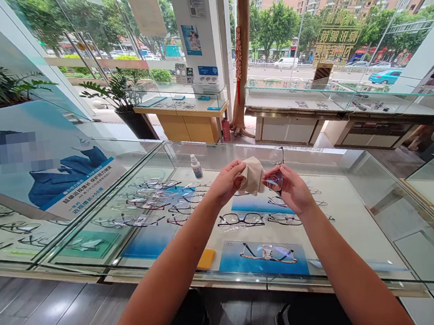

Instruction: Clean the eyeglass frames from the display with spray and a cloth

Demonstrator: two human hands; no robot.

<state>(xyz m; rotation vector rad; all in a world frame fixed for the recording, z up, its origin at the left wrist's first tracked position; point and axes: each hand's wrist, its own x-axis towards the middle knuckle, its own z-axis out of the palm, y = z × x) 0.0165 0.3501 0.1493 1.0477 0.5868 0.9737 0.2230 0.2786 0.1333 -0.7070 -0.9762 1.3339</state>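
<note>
Above the glass display case (342,170), my left hand (226,181) pinches a beige cloth (252,176) that hangs open between both hands. My right hand (294,188) holds a pair of glasses (275,180), with one lens beside the cloth's right edge and the other lens raised above. A small white bottle (196,167) stands upright on the glass top, left of my left hand. Beneath the glass lie rows of spectacles, among them a black-framed pair (240,220) and a pair on a blue card (268,253).
A tilted poster board (67,183) stands at the left on the counter. Near the front edge is a yellow item (206,259). Further back are other display cases (288,100), a wooden trunk (242,56), a red extinguisher (226,129) and potted plants (116,93).
</note>
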